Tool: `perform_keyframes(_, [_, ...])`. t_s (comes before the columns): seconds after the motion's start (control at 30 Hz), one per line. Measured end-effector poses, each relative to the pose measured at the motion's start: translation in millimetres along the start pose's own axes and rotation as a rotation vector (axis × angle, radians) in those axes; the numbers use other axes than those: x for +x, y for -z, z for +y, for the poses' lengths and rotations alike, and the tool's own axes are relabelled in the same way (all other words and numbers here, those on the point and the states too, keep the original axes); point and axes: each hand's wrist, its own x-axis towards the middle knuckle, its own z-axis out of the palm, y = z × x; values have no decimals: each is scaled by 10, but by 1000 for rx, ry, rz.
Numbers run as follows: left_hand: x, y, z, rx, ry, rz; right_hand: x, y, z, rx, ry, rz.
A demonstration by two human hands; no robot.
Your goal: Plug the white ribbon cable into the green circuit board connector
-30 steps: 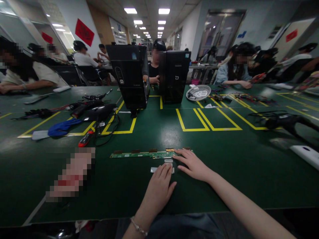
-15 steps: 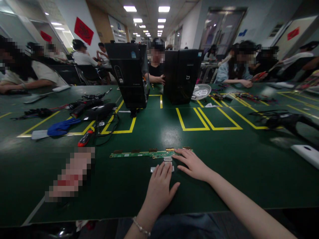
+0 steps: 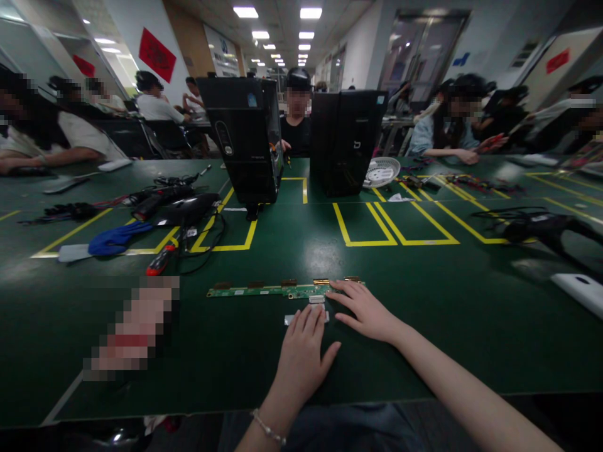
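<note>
A long, narrow green circuit board [image 3: 266, 292] lies flat across the table in front of me, with several copper-brown tabs along its far edge. My right hand [image 3: 365, 309] rests over the board's right end, fingers stretched out and covering part of it. Just nearer to me, my left hand [image 3: 304, 348] lies with its fingers extended on a flat silvery-white piece [image 3: 292, 320], most of which is hidden beneath the fingertips. This piece sits by a white connector [image 3: 317, 300] at the board's near edge. Neither hand is wrapped round anything.
Two black computer towers [image 3: 240, 144] stand across the table. Left are a screwdriver [image 3: 161, 260], a blue glove [image 3: 117, 238], black cables and a blurred-out item [image 3: 136, 326]. A white basket [image 3: 381, 171] and black cabled device [image 3: 541, 229] lie right. A co-worker [image 3: 296, 129] sits opposite.
My hands and the circuit board stay nearly still. Across the table, the co-worker's hand has moved from the right tower toward the left one.
</note>
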Motion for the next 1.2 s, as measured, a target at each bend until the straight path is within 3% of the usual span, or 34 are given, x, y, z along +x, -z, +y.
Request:
perform_keyframes(0.5, [15, 19, 49, 49, 32, -37, -1, -20, 11, -60, 16, -4])
perform_keyframes(0.93, [82, 224, -103, -4, -57, -189, -20, -31, 30, -24, 52, 12])
perform_keyframes(1.2, [115, 241, -326, -53, -163, -244, -19, -38, 36, -15, 47, 17])
